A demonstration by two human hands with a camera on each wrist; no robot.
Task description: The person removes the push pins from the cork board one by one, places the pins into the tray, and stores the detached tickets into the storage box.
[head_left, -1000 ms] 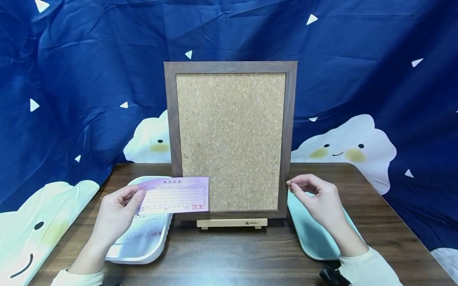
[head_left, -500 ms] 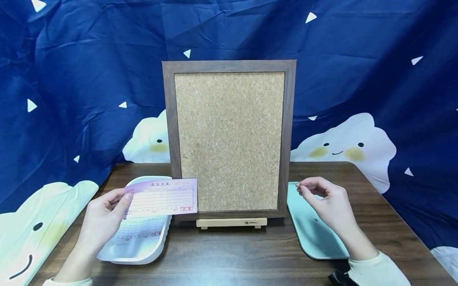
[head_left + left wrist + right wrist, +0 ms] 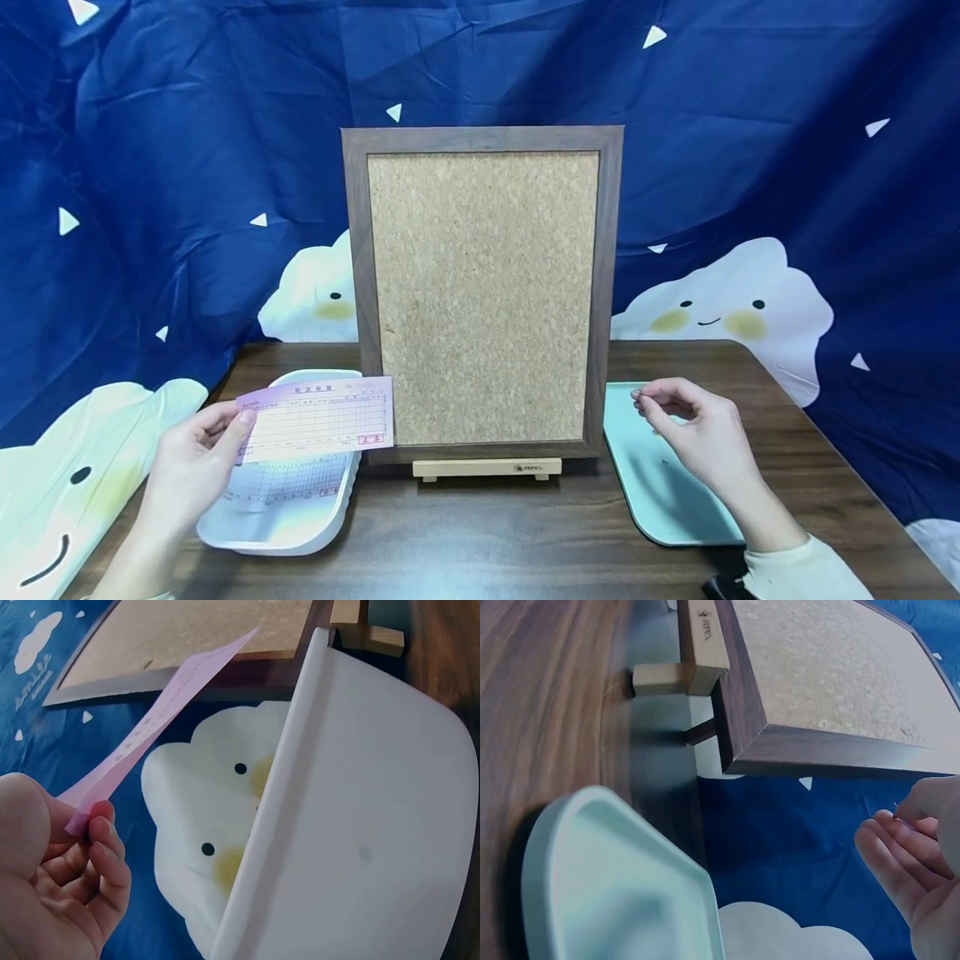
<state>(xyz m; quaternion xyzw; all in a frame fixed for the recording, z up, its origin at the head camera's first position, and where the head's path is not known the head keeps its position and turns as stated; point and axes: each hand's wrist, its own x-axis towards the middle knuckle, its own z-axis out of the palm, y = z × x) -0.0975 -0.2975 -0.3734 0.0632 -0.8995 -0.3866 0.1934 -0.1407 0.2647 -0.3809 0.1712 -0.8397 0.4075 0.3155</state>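
A: Your left hand (image 3: pixel 187 467) pinches the pink slip (image 3: pixel 318 417) by its left end, thumb on the face and fingers curled behind. A second ago the slip's right end overlapped the lower left of the cork board (image 3: pixel 483 292) well past the frame; now it has slid left and a little down, and only its right edge crosses the frame.

B: And your right hand (image 3: pixel 693 433)?

A: Thumb and forefinger tips are pressed together with the other fingers loosely curled. From the right wrist view there seems to be something thin between the fingertips (image 3: pixel 889 821), perhaps a pin, but you cannot tell for sure. That hand has also drifted away from the board, from beside its right frame edge to over the green tray (image 3: pixel 660 492) right of the board.

B: So what does that mean?

A: Judging by it, you have backed both hands off the board, so the slip is no nearer to being put up; the cork is bare.

B: How does the slip lie?

A: Long axis about level, left to right, rising slightly toward the board, printed face toward you. It hangs over the white tray (image 3: pixel 285 517) left of the board, which holds another printed sheet (image 3: pixel 281 482). The board stands upright on its wooden stand (image 3: pixel 487 468) on the worktop (image 3: pixel 487 542).
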